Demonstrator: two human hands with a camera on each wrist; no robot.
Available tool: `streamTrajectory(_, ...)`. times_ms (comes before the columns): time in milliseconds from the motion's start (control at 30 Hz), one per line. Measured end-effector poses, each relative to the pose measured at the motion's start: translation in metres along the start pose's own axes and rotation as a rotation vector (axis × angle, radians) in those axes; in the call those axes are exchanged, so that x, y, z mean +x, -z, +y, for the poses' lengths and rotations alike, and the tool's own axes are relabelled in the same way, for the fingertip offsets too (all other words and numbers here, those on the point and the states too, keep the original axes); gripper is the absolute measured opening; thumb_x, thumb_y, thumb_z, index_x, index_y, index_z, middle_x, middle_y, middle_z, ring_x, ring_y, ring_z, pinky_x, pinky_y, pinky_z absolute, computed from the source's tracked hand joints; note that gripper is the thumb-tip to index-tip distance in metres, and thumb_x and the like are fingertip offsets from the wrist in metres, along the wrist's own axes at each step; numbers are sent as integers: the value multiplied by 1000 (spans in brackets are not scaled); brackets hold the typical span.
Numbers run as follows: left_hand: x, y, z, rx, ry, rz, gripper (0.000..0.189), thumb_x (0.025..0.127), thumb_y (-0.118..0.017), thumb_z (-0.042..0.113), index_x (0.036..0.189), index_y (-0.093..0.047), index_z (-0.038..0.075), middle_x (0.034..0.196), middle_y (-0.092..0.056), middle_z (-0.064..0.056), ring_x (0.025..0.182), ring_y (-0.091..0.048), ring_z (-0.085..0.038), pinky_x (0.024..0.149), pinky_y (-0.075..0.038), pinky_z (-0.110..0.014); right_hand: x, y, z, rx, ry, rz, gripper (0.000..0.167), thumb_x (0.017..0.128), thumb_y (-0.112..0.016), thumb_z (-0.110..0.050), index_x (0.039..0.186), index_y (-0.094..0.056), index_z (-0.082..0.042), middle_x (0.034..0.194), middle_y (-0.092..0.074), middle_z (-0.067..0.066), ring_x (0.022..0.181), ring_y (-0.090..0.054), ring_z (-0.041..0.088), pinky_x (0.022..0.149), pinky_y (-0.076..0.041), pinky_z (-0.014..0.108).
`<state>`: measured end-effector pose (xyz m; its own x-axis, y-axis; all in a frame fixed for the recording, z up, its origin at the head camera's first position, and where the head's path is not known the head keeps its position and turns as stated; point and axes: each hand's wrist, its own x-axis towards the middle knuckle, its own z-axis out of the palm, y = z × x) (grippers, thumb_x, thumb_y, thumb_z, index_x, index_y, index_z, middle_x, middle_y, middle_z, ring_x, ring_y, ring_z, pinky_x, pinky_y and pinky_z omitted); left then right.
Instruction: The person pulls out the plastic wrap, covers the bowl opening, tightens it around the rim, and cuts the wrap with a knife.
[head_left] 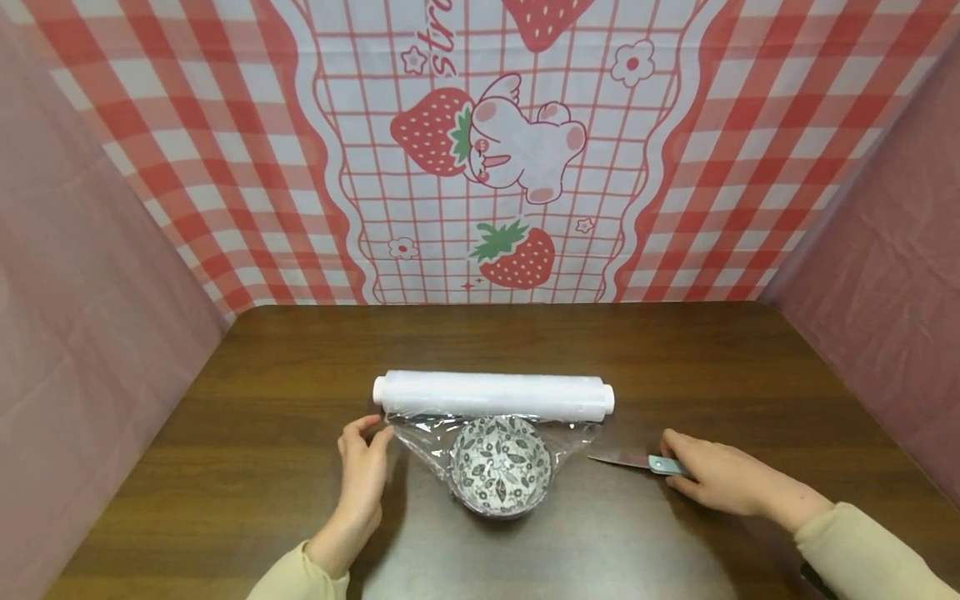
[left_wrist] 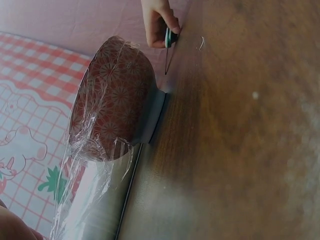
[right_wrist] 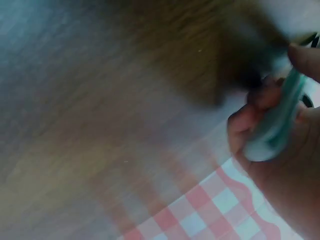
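Observation:
A patterned bowl [head_left: 501, 467], floral inside and reddish outside in the left wrist view, stands on the table under clear plastic wrap [head_left: 423, 433]. The wrap runs to a white roll [head_left: 492, 395] lying just behind the bowl. At the roll's left end, my left hand [head_left: 362, 471] pinches the wrap's corner between thumb and forefinger; only a blurred part of the hand [left_wrist: 15, 225] shows in the left wrist view. To the right of the bowl, my right hand [head_left: 720, 477] grips a small knife [head_left: 666, 465] by its pale teal handle, blade pointing left towards the wrap.
The brown wooden table [head_left: 247, 375] meets a red-and-white strawberry cloth [head_left: 517, 150] at the back. Pink cloths [head_left: 892, 208] hang at both sides. Something dark [head_left: 816, 579] shows partly under the right sleeve.

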<state>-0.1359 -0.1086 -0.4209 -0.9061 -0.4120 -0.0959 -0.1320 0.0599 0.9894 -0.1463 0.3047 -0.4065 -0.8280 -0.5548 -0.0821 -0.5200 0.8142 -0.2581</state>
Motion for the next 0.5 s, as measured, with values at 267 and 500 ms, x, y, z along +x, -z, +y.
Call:
streamTrajectory(267, -2, -2, 0, -21, -8, -40, 34, 88, -47, 7, 118, -41, -5, 122, -30, -18, 112, -37, -28, 86, -33, -32, 1, -1, -6, -107, -26, 55, 24, 79, -68, -27, 83, -44, -23, 75, -39, -14, 59, -36, -2, 49, -31, 19)
streamTrajectory(500, -2, -3, -1, -37, -4, -55, 35, 87, -46, 5, 119, -39, -8, 125, -29, -21, 117, -35, -32, 93, -31, -39, 1, -2, -6, -100, -29, 64, 28, 76, -70, -31, 82, -44, -23, 72, -36, -14, 57, -33, -2, 47, -29, 18)
